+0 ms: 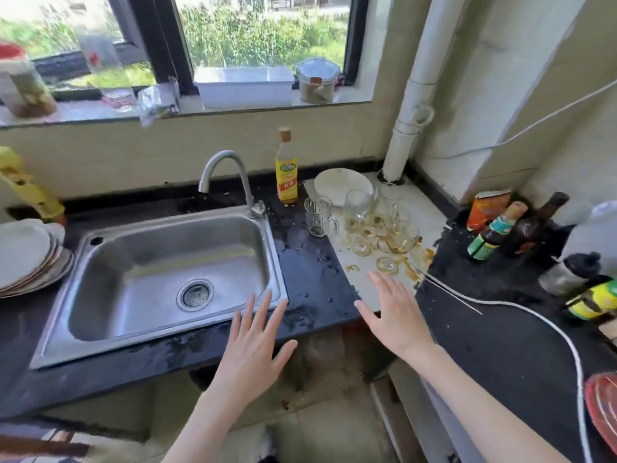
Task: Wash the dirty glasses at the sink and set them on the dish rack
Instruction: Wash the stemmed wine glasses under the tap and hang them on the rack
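Brushed steel sink (110, 295), glossy wet black counter (310, 279), clear stained glasses (374, 222)

At the counter's left edge my stack of plates (23, 259) is cut off. A red plate (602, 409) is cropped at the right. The dirty glasses (374, 225) overlap, too tangled to count.

We see a steel sink (160, 272) set in the dark counter (310, 272), its basin bare and its tap (227, 175) shut off. Right of it, on a pale board (364, 279), stand clear glasses (370, 222) smeared with brown residue; a handled mug (319, 216) stands upright nearest the sink.
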`<state>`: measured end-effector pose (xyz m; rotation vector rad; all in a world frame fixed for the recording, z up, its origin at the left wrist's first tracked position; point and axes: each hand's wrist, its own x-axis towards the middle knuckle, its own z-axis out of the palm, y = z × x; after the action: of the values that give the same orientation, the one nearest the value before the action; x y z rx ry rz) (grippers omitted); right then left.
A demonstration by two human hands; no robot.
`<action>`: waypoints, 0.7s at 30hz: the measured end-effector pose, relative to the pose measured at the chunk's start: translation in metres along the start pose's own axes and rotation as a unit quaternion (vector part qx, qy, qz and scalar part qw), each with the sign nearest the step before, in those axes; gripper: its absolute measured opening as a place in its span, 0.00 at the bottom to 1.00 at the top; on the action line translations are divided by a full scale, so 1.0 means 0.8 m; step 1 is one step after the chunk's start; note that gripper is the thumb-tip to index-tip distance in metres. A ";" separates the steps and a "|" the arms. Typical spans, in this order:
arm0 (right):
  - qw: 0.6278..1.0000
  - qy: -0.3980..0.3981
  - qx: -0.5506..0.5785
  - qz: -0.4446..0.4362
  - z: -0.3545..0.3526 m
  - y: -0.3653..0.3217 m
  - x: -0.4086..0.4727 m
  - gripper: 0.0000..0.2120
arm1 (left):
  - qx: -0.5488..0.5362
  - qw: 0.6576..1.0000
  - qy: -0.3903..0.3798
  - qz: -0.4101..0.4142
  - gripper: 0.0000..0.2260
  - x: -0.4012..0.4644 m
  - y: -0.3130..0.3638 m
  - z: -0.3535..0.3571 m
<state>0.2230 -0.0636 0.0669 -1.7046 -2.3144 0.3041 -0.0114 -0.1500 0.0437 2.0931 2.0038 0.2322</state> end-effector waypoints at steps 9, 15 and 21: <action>0.975 0.052 0.034 0.214 0.008 0.034 0.104 0.32 | -0.010 0.994 -0.021 0.108 0.41 0.134 -0.045 -0.022; 0.951 0.057 0.030 0.301 0.003 0.081 0.175 0.41 | 0.007 0.992 -0.041 0.122 0.38 0.193 -0.042 -0.020; 0.938 -0.032 0.134 0.318 0.019 0.131 0.218 0.49 | -0.020 0.995 -0.053 0.079 0.39 0.228 -0.028 -0.002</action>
<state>0.2630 0.1331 0.0333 -2.2609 -1.5885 0.7617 -0.0243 0.0325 0.0306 2.1920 1.7624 0.1831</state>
